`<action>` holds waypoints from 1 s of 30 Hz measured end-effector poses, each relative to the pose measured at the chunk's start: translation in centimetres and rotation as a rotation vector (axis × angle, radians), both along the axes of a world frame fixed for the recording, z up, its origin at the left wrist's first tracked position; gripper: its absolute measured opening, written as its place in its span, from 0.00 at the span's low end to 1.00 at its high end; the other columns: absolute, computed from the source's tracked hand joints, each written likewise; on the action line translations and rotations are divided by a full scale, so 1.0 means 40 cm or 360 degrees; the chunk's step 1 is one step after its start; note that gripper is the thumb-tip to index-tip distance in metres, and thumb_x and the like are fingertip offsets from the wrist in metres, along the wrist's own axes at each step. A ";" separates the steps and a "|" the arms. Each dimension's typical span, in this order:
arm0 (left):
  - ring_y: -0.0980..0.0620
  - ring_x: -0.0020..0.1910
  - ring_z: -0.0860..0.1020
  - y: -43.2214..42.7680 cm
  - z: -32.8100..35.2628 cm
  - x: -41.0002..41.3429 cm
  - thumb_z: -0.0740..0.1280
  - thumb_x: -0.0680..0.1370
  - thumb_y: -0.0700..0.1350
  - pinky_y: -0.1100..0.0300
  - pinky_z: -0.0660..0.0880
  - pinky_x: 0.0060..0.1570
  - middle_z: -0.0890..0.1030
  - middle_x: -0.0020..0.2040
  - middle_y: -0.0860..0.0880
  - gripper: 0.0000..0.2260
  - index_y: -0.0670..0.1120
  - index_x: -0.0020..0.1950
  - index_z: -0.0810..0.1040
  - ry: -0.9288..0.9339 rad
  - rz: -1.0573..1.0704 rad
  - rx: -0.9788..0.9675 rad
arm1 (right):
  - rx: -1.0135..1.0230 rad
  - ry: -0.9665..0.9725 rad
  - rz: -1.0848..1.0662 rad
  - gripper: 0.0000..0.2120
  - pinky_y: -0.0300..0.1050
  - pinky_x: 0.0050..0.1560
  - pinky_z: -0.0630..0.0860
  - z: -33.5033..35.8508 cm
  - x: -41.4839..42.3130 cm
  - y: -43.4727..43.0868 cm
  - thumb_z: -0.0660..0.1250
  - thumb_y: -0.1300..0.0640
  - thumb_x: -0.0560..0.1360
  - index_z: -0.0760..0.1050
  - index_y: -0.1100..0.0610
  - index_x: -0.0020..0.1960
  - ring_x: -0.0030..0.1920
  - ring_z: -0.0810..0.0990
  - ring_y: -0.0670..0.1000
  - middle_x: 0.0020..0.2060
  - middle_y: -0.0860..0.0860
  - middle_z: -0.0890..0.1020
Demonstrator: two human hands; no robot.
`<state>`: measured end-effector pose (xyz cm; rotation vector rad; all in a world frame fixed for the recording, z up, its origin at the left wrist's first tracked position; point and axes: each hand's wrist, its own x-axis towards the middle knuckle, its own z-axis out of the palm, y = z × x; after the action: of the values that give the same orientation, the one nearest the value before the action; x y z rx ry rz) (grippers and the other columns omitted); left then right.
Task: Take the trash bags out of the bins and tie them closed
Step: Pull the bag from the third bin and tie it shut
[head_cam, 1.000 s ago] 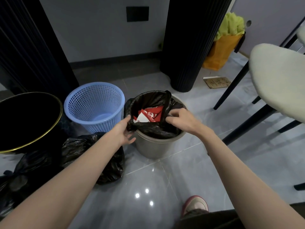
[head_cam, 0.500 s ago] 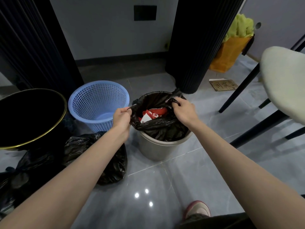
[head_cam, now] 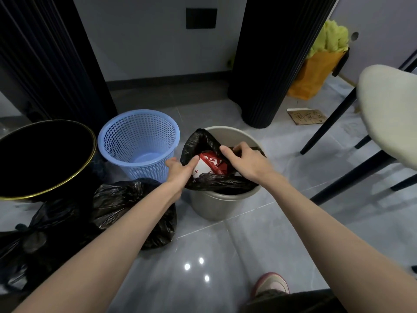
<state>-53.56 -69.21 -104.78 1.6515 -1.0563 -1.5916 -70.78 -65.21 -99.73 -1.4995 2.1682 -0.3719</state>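
A grey bin (head_cam: 216,205) stands on the floor in the middle, with a black trash bag (head_cam: 222,182) inside it. Red and white packaging (head_cam: 208,164) shows through the bag's mouth. My left hand (head_cam: 180,171) pinches the bag's left edge. My right hand (head_cam: 244,162) grips the bag's far right edge, which is pulled off the rim and bunched toward the middle. The bin's far rim is bare. Left of the bin lie two filled black bags (head_cam: 126,204) on the floor; the far left one (head_cam: 27,242) has a knot on top.
A blue mesh basket (head_cam: 140,141) with no bag and a black gold-rimmed bin (head_cam: 42,159) stand to the left. A black ribbed column (head_cam: 266,64), a chair (head_cam: 388,114) with dark legs, an orange paper bag (head_cam: 313,73) and a cardboard scrap (head_cam: 306,116) lie beyond. My shoe (head_cam: 269,284) is near the bottom.
Both hands have drawn the bag's edges off the rim and in toward the middle. The bin's far rim has become bare, and the camera has moved closer.
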 end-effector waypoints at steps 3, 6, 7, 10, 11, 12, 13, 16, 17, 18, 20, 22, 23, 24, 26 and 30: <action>0.45 0.57 0.78 -0.006 -0.014 0.007 0.70 0.74 0.47 0.51 0.74 0.60 0.79 0.56 0.43 0.20 0.39 0.62 0.73 -0.0237 0.0110 -0.0158 | 0.0023 0.0385 0.0062 0.32 0.49 0.51 0.76 -0.016 0.011 -0.010 0.61 0.31 0.70 0.71 0.52 0.65 0.55 0.79 0.57 0.52 0.52 0.81; 0.45 0.55 0.78 -0.011 -0.020 0.018 0.65 0.77 0.42 0.51 0.74 0.60 0.81 0.53 0.43 0.09 0.40 0.55 0.77 -0.0345 0.0295 -0.0194 | -0.0075 0.0534 0.0025 0.12 0.45 0.43 0.72 -0.038 0.001 -0.006 0.64 0.48 0.75 0.78 0.54 0.53 0.52 0.80 0.58 0.47 0.54 0.82; 0.46 0.55 0.77 -0.010 -0.018 0.022 0.64 0.78 0.42 0.53 0.73 0.59 0.80 0.53 0.44 0.08 0.41 0.54 0.77 -0.0364 0.0320 -0.0218 | -0.0162 0.0459 -0.0022 0.10 0.45 0.42 0.71 -0.044 0.000 -0.004 0.62 0.50 0.77 0.78 0.54 0.50 0.50 0.80 0.58 0.45 0.54 0.83; 0.51 0.49 0.75 -0.005 0.001 0.018 0.64 0.78 0.43 0.61 0.71 0.47 0.77 0.45 0.49 0.02 0.45 0.49 0.75 -0.0224 0.0323 -0.0393 | -0.0592 0.0098 -0.0149 0.10 0.46 0.46 0.71 -0.049 0.006 -0.004 0.58 0.52 0.79 0.77 0.54 0.51 0.48 0.78 0.54 0.47 0.53 0.81; 0.51 0.48 0.75 -0.002 0.008 0.016 0.64 0.78 0.42 0.63 0.71 0.45 0.76 0.44 0.50 0.02 0.46 0.46 0.74 -0.0138 0.0298 -0.0446 | -0.0724 0.0013 -0.0170 0.10 0.45 0.48 0.71 -0.045 0.012 -0.005 0.58 0.53 0.79 0.76 0.55 0.52 0.48 0.76 0.52 0.49 0.51 0.78; 0.52 0.48 0.75 0.000 0.009 0.014 0.63 0.78 0.41 0.63 0.71 0.44 0.77 0.45 0.50 0.04 0.47 0.44 0.73 -0.0057 0.0275 -0.0485 | -0.0827 -0.0053 -0.0181 0.10 0.44 0.51 0.70 -0.040 0.018 -0.004 0.57 0.54 0.80 0.75 0.56 0.52 0.49 0.74 0.50 0.50 0.50 0.75; 0.52 0.50 0.76 0.005 0.011 0.016 0.63 0.79 0.40 0.64 0.72 0.46 0.78 0.48 0.49 0.04 0.47 0.44 0.73 0.0029 0.0256 -0.0500 | -0.0904 -0.0113 -0.0201 0.08 0.42 0.52 0.69 -0.035 0.024 -0.001 0.57 0.55 0.80 0.74 0.57 0.52 0.49 0.73 0.49 0.50 0.49 0.72; 0.52 0.49 0.80 0.034 0.014 0.023 0.60 0.80 0.38 0.67 0.76 0.45 0.81 0.50 0.47 0.05 0.44 0.45 0.71 0.0180 0.0163 -0.0530 | -0.0891 -0.0376 -0.0289 0.05 0.38 0.42 0.66 -0.020 0.038 0.022 0.55 0.57 0.81 0.69 0.55 0.49 0.40 0.73 0.42 0.40 0.45 0.74; 0.54 0.46 0.80 0.043 0.012 0.027 0.60 0.80 0.37 0.70 0.76 0.41 0.82 0.47 0.48 0.06 0.45 0.44 0.70 0.0175 0.0116 -0.0540 | -0.0829 -0.0464 -0.0293 0.05 0.38 0.38 0.64 -0.021 0.041 0.031 0.55 0.58 0.81 0.69 0.55 0.49 0.38 0.72 0.41 0.37 0.44 0.74; 0.57 0.44 0.79 0.049 0.009 0.030 0.59 0.80 0.37 0.73 0.74 0.39 0.81 0.44 0.50 0.06 0.45 0.45 0.69 0.0136 0.0068 -0.0544 | -0.0770 -0.0522 -0.0269 0.06 0.40 0.37 0.63 -0.025 0.044 0.041 0.54 0.60 0.80 0.69 0.55 0.50 0.36 0.72 0.41 0.36 0.45 0.74; 0.56 0.43 0.77 0.054 -0.001 0.036 0.58 0.81 0.38 0.70 0.71 0.40 0.79 0.40 0.52 0.04 0.45 0.48 0.68 0.0013 -0.0011 -0.0536 | -0.0637 -0.0551 -0.0210 0.08 0.46 0.41 0.66 -0.045 0.043 0.055 0.53 0.63 0.79 0.69 0.55 0.50 0.35 0.73 0.47 0.37 0.50 0.77; 0.55 0.43 0.74 0.054 -0.002 0.042 0.54 0.82 0.41 0.68 0.67 0.40 0.75 0.39 0.52 0.05 0.43 0.55 0.68 -0.0164 -0.0076 -0.0493 | -0.0423 -0.0517 -0.0161 0.08 0.48 0.42 0.69 -0.064 0.040 0.062 0.52 0.64 0.79 0.68 0.56 0.52 0.38 0.74 0.52 0.39 0.54 0.77; 0.55 0.44 0.74 0.057 0.002 0.043 0.52 0.83 0.42 0.67 0.67 0.41 0.74 0.41 0.52 0.09 0.43 0.59 0.67 -0.0241 -0.0128 -0.0461 | -0.0295 -0.0502 -0.0119 0.07 0.47 0.42 0.68 -0.071 0.038 0.065 0.52 0.64 0.79 0.67 0.56 0.53 0.40 0.74 0.52 0.41 0.53 0.76; 0.54 0.47 0.74 0.061 0.004 0.043 0.51 0.83 0.44 0.66 0.67 0.44 0.74 0.44 0.51 0.11 0.43 0.62 0.66 -0.0302 -0.0199 -0.0425 | -0.0167 -0.0491 -0.0055 0.07 0.45 0.43 0.67 -0.075 0.037 0.067 0.53 0.63 0.79 0.66 0.56 0.54 0.42 0.74 0.52 0.42 0.52 0.76; 0.52 0.56 0.73 0.075 0.011 0.042 0.53 0.83 0.49 0.63 0.65 0.53 0.72 0.52 0.50 0.15 0.43 0.65 0.66 -0.0375 -0.0341 -0.0390 | 0.0069 -0.0477 0.0107 0.10 0.43 0.46 0.66 -0.073 0.042 0.071 0.57 0.58 0.79 0.66 0.56 0.60 0.47 0.74 0.52 0.48 0.53 0.77; 0.52 0.60 0.70 0.098 0.009 0.059 0.73 0.71 0.53 0.60 0.68 0.59 0.71 0.59 0.49 0.29 0.45 0.66 0.66 -0.0568 -0.0632 -0.0487 | 0.0382 -0.0387 0.0442 0.43 0.43 0.60 0.70 -0.082 0.055 0.069 0.73 0.44 0.66 0.55 0.53 0.74 0.61 0.73 0.52 0.63 0.52 0.73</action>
<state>-51.21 -65.29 -104.41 1.6133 -1.8086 -1.2952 -68.59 -62.47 -102.99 -1.5058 1.7219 -0.1801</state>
